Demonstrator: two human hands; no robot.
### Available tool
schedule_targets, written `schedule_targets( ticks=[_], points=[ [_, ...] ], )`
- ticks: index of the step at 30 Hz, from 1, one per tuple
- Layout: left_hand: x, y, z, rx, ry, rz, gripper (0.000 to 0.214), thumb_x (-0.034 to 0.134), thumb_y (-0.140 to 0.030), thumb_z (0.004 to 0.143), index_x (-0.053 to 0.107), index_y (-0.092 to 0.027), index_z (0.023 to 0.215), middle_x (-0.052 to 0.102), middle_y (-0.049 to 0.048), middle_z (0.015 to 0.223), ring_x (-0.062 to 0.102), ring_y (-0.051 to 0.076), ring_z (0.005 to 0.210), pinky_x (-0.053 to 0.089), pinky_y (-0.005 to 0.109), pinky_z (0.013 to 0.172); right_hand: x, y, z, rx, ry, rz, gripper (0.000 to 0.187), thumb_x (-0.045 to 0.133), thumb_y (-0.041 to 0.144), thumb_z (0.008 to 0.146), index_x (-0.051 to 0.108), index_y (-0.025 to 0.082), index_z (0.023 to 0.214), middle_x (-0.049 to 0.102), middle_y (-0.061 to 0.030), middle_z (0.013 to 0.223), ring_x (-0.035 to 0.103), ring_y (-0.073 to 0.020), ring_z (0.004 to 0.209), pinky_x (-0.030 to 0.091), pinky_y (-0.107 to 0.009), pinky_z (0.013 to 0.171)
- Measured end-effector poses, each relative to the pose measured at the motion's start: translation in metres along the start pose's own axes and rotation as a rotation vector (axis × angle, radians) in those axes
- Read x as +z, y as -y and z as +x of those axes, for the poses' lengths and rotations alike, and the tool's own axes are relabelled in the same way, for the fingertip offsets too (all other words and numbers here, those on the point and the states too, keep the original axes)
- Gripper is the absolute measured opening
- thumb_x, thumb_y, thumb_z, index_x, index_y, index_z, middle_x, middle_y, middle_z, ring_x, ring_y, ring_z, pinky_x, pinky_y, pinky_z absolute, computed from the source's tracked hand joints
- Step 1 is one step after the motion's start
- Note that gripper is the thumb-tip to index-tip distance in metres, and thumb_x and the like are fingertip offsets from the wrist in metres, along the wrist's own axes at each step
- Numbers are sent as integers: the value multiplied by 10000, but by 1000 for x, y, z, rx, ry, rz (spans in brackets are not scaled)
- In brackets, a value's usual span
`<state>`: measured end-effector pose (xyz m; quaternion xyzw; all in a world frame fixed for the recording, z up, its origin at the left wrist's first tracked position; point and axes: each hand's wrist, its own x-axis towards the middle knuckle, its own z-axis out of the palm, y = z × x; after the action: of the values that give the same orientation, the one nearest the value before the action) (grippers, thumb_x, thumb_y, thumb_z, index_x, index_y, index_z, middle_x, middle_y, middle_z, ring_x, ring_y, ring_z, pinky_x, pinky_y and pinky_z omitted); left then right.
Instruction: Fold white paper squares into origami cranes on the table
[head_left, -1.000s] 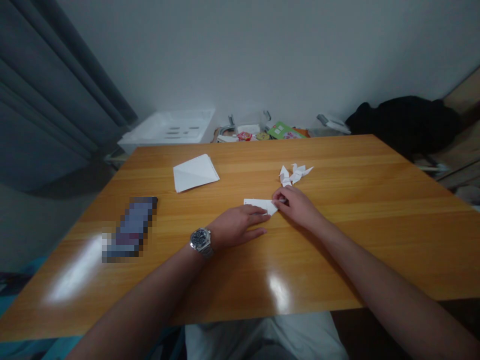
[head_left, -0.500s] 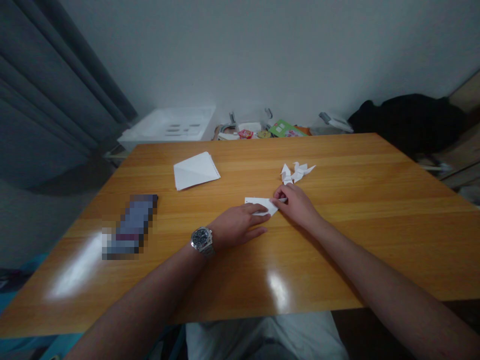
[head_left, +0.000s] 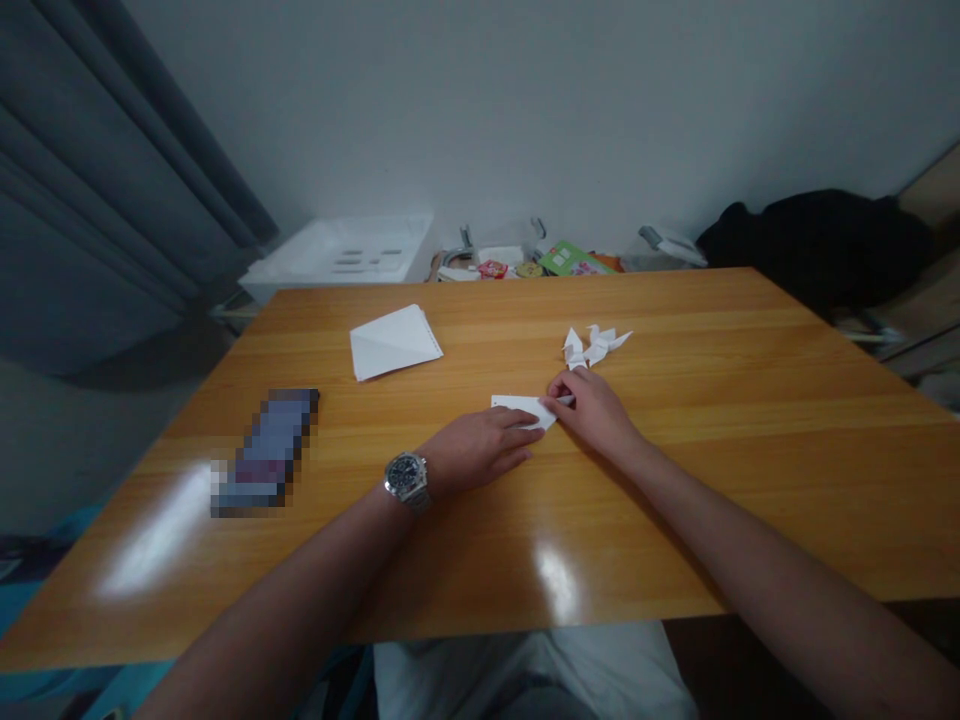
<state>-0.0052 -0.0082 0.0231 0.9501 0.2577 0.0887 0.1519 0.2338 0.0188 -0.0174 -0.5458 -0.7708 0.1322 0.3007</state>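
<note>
A small folded piece of white paper (head_left: 514, 402) lies on the table between my hands. My left hand (head_left: 480, 450), with a watch at its wrist, rests over the paper's near edge, its fingers stretched out flat and partly covering it. The paper's right end is pinched between the thumb and fingers of my right hand (head_left: 596, 410). Just beyond that hand stand two white paper cranes (head_left: 600, 345), their near parts partly hidden by its knuckles.
On the wooden table (head_left: 675, 500), a stack of white paper (head_left: 396, 343) lies at the back left and a blurred-out phone (head_left: 270, 450) nearer left. Past the far edge are a white tray (head_left: 345, 245), a green packet (head_left: 571, 260) and a dark cloth (head_left: 810, 240).
Both hands stay almost where they were on the folded paper. The left fingers have drawn slightly closer together. The whole view has shifted a little.
</note>
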Motion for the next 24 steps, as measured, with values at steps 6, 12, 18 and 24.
schedule_targets(
  ticks=[6, 12, 18, 24],
  points=[
    [-1, 0, 1, 22, 5, -17, 381, 416, -332, 1043, 591, -203, 1356, 547, 102, 1462, 549, 238, 1305, 432, 409, 1128, 1, -1, 1, -12, 5, -8, 103, 695, 277, 867, 618, 216, 834, 608, -44, 871, 577, -224, 843, 428, -339, 764],
    [-3, 0, 0, -9, 0, -65, 377, 399, -323, 1047, 573, -211, 1362, 584, 83, 1432, 561, 219, 1300, 433, 390, 1126, 1, -2, 1, -20, 4, -15, 106, 683, 286, 881, 621, 215, 833, 613, -48, 873, 574, -225, 837, 426, -344, 756],
    [-5, 0, -2, -38, -4, -34, 375, 407, -329, 1043, 546, -243, 1381, 552, 53, 1465, 571, 228, 1287, 484, 395, 1070, 1, -1, 0, -15, 1, -18, 98, 678, 276, 885, 618, 213, 839, 612, -53, 891, 574, -231, 854, 430, -352, 770],
    [-3, 2, -1, 0, 24, 15, 390, 440, -367, 1032, 581, -238, 1372, 515, 71, 1499, 554, 245, 1303, 462, 400, 1096, 0, 1, -1, -15, -3, -12, 108, 664, 288, 897, 611, 218, 835, 603, -53, 884, 576, -235, 861, 435, -357, 783]
  ],
)
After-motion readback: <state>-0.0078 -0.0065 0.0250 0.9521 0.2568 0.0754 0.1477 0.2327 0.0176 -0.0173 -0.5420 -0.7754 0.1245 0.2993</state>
